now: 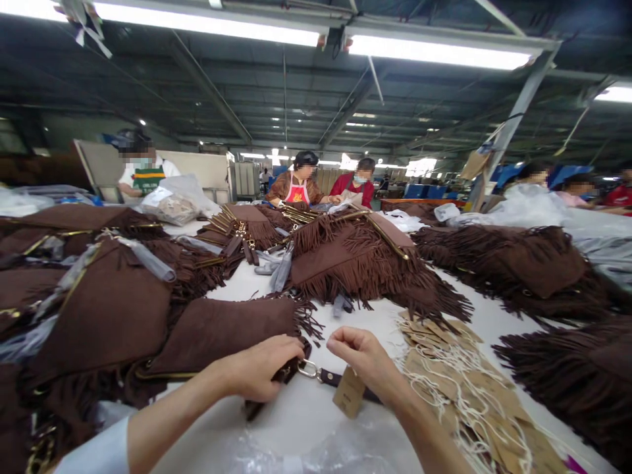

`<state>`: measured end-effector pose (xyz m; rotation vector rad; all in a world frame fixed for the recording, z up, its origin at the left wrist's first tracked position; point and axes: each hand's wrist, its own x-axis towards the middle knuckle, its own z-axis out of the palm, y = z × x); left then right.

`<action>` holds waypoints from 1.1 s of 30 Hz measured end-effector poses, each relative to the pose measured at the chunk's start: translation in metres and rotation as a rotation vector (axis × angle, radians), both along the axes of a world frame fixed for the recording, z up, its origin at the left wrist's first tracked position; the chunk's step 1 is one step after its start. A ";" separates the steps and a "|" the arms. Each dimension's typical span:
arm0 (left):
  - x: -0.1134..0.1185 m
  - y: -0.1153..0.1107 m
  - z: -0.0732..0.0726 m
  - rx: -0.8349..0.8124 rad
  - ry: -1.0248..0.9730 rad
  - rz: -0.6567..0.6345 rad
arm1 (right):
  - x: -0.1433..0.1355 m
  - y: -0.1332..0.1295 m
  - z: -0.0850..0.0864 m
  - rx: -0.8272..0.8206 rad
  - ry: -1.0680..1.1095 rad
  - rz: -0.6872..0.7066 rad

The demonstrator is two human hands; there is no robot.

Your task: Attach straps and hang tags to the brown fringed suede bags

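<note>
My left hand point(264, 367) is closed around a dark strap near its gold metal clasp point(309, 368), low in the middle of the view. To the right, my right hand point(363, 359) has its fingers curled in a pinch; whatever they may hold is too small to make out. Below that hand hangs a brown paper tag point(349, 393), beside the dark leather strap point(330, 377) that runs from the clasp under the right wrist. A brown suede bag point(227, 332) lies just behind my left hand.
Fringed brown bags point(345, 257) are heaped across the white table point(380, 316). Paper tags with white strings point(469, 382) spread at the right. Clear plastic point(296, 444) lies in front. Several people work beyond the piles.
</note>
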<state>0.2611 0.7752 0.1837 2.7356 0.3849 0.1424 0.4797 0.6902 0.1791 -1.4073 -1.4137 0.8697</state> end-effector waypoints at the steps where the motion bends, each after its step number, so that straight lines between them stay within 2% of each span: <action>1: -0.003 0.000 -0.002 -0.017 -0.023 0.001 | -0.003 0.002 -0.005 -0.006 0.002 0.017; 4: -0.006 -0.001 -0.002 -0.067 -0.077 0.050 | -0.013 0.006 -0.020 -0.023 -0.014 0.042; 7: 0.001 -0.004 0.006 -0.129 -0.180 0.207 | -0.017 0.009 -0.028 -0.029 -0.043 0.039; 9: 0.007 -0.007 0.010 -0.140 -0.226 0.264 | -0.017 0.010 -0.029 -0.025 -0.057 0.034; 11: 0.013 -0.009 0.012 -0.106 -0.222 0.241 | -0.016 0.011 -0.027 -0.018 -0.065 0.024; 13: 0.018 -0.009 0.009 -0.060 -0.205 0.231 | -0.013 0.011 -0.026 -0.012 -0.069 0.012; 15: 0.022 -0.007 0.005 -0.080 -0.210 0.273 | -0.011 0.011 -0.024 -0.008 -0.070 0.004; 19: 0.025 -0.003 0.003 -0.336 -0.270 0.357 | -0.010 0.011 -0.024 0.003 -0.067 -0.001; 24: 0.031 -0.003 0.006 -0.391 -0.266 0.371 | -0.011 0.011 -0.023 0.033 -0.080 -0.014; 27: 0.036 -0.002 0.001 -0.566 -0.235 0.440 | -0.010 0.011 -0.021 0.052 -0.082 -0.021; 30: 0.038 0.003 -0.003 -0.740 -0.299 0.531 | -0.010 0.010 -0.018 0.060 -0.060 -0.007; 33: 0.039 0.008 -0.002 -0.848 -0.358 0.550 | -0.013 0.011 -0.017 0.052 -0.035 0.015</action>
